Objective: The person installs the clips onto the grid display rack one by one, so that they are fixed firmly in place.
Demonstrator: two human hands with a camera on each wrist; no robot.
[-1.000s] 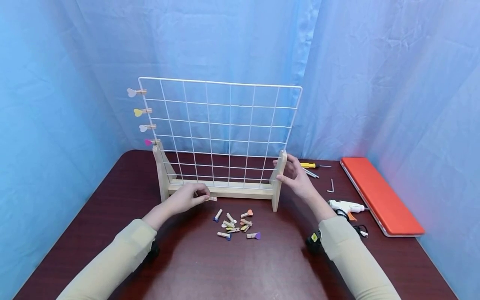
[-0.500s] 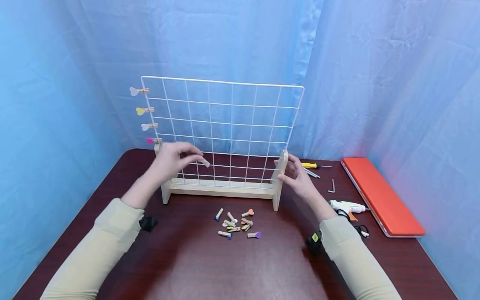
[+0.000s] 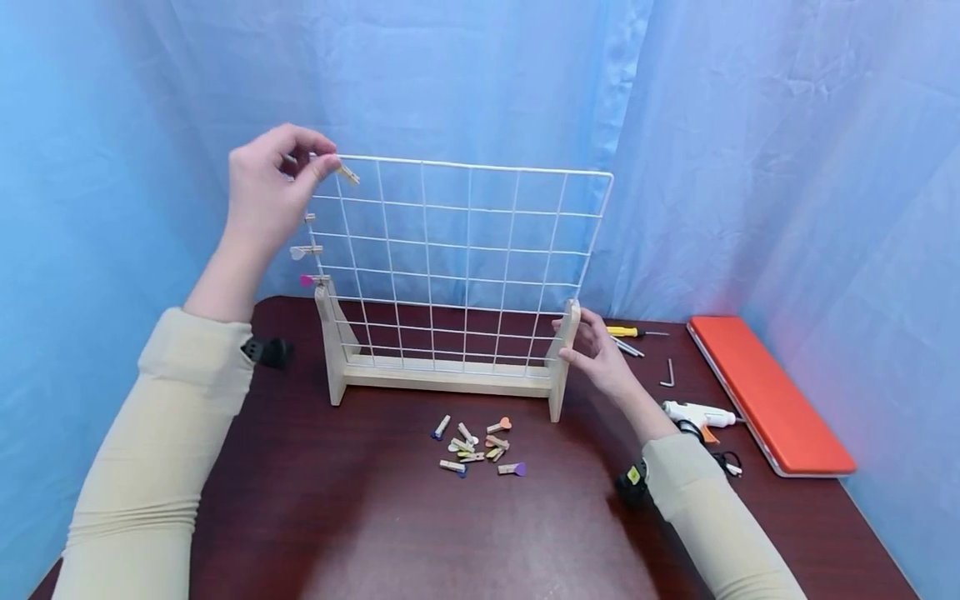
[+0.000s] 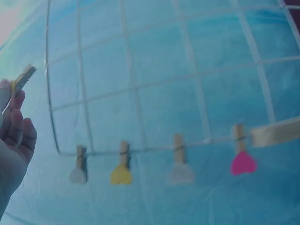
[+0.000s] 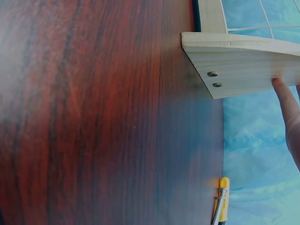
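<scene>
My left hand pinches a small wooden clothespin between thumb and fingertips at the top left corner of a white wire grid. In the left wrist view that clothespin shows a bit of yellow and is apart from the wire. Along the grid's left edge are clipped clothespins with hearts: white, yellow, white and pink. The hand hides the upper ones in the head view. My right hand grips the right upright of the wooden stand, thumb on its outer face.
Several loose heart clothespins lie in front of the stand. At the right are a yellow screwdriver, a hex key, a white glue gun with its cord and a red case. Blue curtains surround the table.
My left hand has lifted the clothespin from beside the stand's base, up and left to the grid's top left corner. My right hand has stayed on the upright.
</scene>
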